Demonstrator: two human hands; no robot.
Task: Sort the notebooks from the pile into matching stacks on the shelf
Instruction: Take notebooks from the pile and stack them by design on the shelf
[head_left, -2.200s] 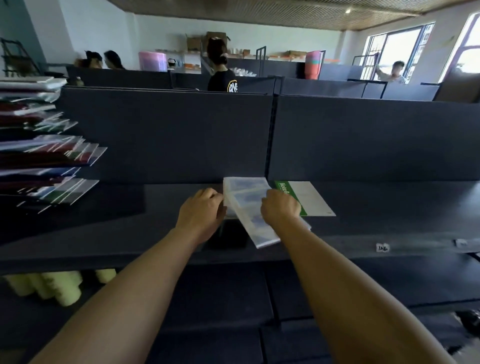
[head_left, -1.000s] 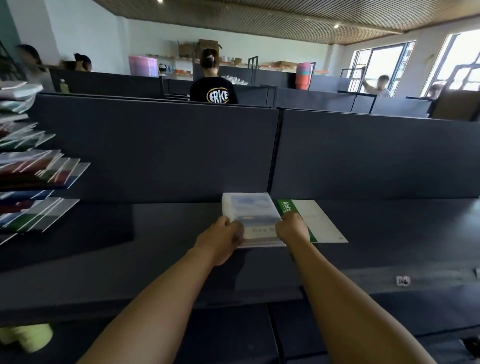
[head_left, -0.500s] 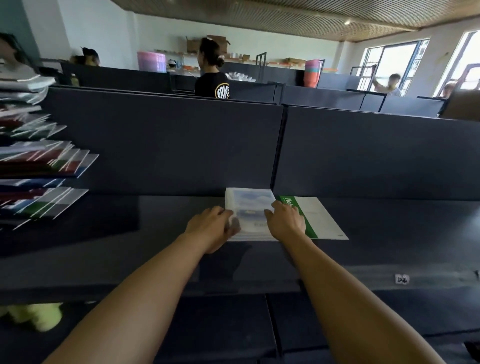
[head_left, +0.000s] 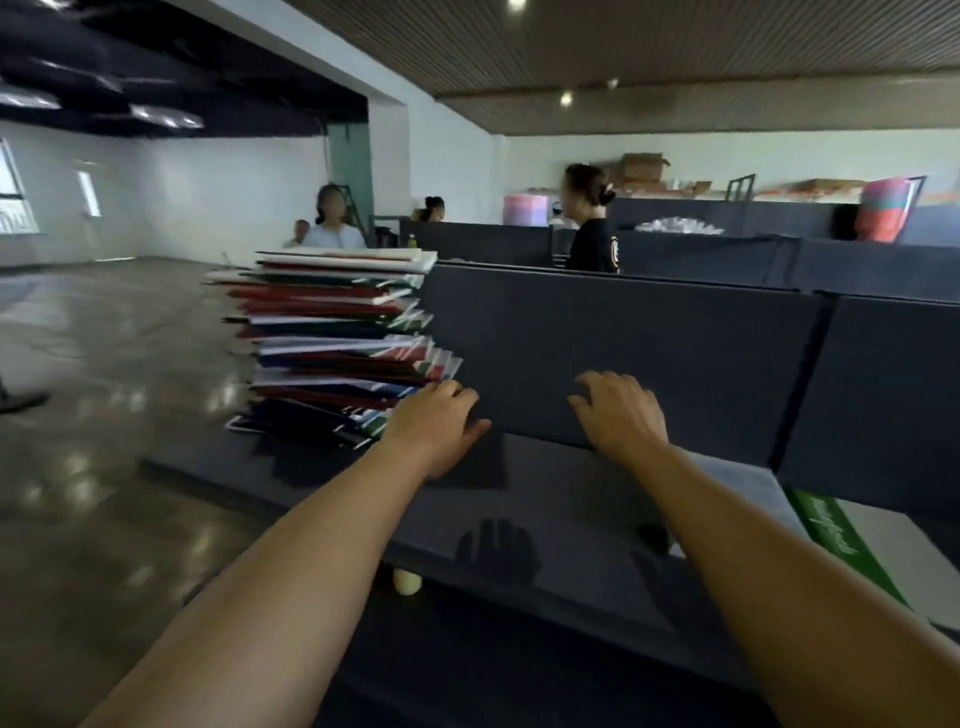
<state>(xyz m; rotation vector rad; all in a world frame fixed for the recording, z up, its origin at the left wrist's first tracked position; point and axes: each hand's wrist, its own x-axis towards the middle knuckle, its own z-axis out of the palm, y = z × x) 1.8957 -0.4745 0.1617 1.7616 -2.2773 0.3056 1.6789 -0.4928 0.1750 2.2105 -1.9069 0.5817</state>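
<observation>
A tall, untidy pile of notebooks (head_left: 337, 343) in red, green, blue and white stands at the left end of the dark shelf (head_left: 322, 473). My left hand (head_left: 441, 421) hovers right beside the pile's lower part, fingers relaxed, holding nothing. My right hand (head_left: 618, 410) floats over the shelf to the right of it, fingers spread and empty. At the far right lies a green-and-white notebook (head_left: 852, 540), and a pale notebook stack (head_left: 737, 480) shows behind my right forearm, partly hidden.
A dark partition panel (head_left: 623, 353) rises behind the shelf. Several people stand or sit beyond it among more partitions. Shiny bare floor (head_left: 104, 415) spreads to the left. A yellowish object (head_left: 407, 581) peeks from under the shelf.
Both hands have let go of the pale notebook stack and moved left toward the pile. My view has swung left, so the pile is near the centre now.
</observation>
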